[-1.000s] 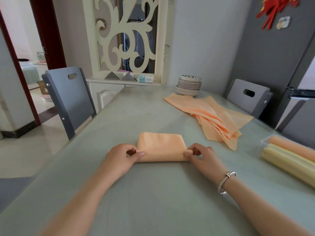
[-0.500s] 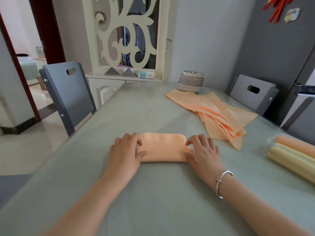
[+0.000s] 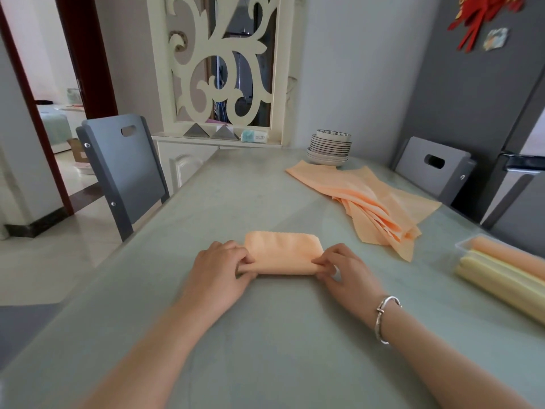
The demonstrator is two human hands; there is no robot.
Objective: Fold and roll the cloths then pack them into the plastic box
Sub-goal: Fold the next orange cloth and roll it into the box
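Peach folded cloth (image 3: 282,252), both hands pinching ends

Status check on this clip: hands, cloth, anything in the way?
Left hand and right hand pinching opposite ends of folded orange cloth on table. Plastic box at right, rolls inside. Unfolded pile beyond, apart. Nothing in the way.

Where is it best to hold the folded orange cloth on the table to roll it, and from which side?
Probably at the two short ends of the near edge. The folded orange cloth lies flat and wide across the table, so the left hand comes from the left end and the right hand from the right, rolling it away evenly.
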